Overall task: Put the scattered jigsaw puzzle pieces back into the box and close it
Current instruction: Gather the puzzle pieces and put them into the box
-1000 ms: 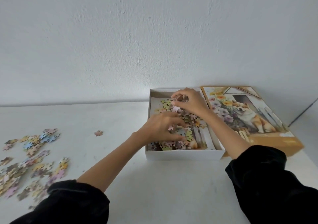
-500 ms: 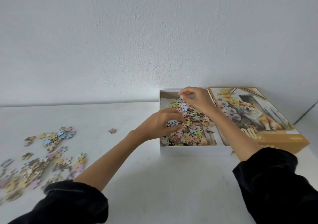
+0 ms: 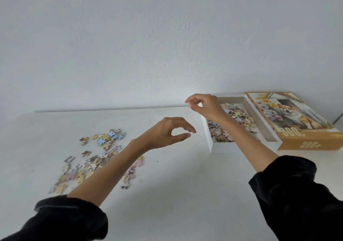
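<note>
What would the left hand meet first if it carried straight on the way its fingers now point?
Probably the near left wall of the white box tray: the left hand points its fingers rightward at it, bare table between. The hand's height is uncertain, so it might pass above.

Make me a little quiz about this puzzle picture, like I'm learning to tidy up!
1. True or false: the lid is already on the box.
2. Where do most loose puzzle pieces lie? A) left on the table B) on the lid C) on the floor
3. Fill in: both hands, left hand and right hand, look ___ of pieces.

Key:
1. False; it lies beside the box.
2. A
3. empty
</note>
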### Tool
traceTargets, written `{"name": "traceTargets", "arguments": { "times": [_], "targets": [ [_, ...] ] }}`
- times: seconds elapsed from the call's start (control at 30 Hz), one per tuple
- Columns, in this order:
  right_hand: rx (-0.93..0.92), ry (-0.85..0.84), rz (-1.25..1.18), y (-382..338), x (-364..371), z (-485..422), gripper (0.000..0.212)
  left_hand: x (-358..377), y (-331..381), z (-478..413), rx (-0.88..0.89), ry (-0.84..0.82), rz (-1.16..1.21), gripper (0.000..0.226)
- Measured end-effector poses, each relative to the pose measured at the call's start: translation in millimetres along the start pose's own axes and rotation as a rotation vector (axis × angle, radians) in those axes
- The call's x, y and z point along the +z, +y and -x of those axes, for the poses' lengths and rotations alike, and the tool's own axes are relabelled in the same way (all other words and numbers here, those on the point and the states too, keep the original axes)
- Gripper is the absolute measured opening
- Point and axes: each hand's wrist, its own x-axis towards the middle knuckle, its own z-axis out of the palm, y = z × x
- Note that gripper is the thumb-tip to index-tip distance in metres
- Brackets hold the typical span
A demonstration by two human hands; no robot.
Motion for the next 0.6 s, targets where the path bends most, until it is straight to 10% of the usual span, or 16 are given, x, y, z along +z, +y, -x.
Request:
{"name": "traceTargets", "arguments": {
  "times": [0.6],
  "targets": [
    [-0.017,-0.171,0.044,-66,200,37,0.017,-45,-111,202,-0.242,-0.022,-0.100,0.045]
  ]
}}
